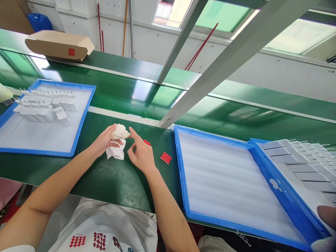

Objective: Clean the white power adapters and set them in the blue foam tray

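My left hand (105, 141) is closed around a crumpled white cloth (117, 141); a wad of it sits on top of my fingers and a fold hangs down onto the green table (110, 178). My right hand (141, 154) hovers just right of the cloth, forefinger pointing up toward the wad, other fingers loosely curled with nothing in them. A small red piece (147, 142) lies behind the right hand, and a red square (166, 158) lies to its right.
A blue tray (78, 133) at left holds several white plug-like parts (47, 105). A foam-lined blue tray (181, 168) is at right, overlapped by another tray (265, 164) of grey-white parts. A cardboard box (59, 43) sits beyond the belt. A metal beam (223, 59) crosses overhead.
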The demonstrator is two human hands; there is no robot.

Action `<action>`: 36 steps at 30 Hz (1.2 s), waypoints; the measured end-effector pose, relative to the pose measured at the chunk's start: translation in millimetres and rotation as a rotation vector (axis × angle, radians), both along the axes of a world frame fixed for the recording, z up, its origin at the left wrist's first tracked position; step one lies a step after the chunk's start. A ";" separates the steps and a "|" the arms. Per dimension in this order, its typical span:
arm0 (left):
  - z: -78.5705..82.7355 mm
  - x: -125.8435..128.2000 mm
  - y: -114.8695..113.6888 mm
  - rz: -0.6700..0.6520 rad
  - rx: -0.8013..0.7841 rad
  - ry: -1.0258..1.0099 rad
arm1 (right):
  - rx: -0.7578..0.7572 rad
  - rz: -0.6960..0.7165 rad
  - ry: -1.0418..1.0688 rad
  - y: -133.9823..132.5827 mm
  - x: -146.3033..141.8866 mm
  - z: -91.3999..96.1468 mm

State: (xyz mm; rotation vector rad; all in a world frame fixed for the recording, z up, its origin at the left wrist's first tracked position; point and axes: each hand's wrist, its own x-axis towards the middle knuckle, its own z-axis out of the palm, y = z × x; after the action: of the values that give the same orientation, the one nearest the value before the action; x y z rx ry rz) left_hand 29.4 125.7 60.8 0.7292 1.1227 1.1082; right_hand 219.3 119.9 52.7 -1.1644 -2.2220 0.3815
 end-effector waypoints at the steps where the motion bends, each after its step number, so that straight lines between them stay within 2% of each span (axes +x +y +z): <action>1: 0.5 0.2 -0.1 0.004 0.002 0.004 | -0.003 0.000 -0.005 0.0 0.0 -0.1; 29: 1.5 0.6 -3.4 0.121 0.077 0.054 | -0.012 0.050 -0.091 0.2 -0.3 -0.5; 36: 3.4 0.9 -3.0 0.079 0.107 0.120 | 0.044 0.049 -0.102 2.1 0.4 -4.4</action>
State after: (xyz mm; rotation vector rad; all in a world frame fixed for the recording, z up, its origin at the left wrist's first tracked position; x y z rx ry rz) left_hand 30.3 122.7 64.2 0.8504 1.2091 1.2110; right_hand 219.7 122.0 48.3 -1.1307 -2.3389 0.2972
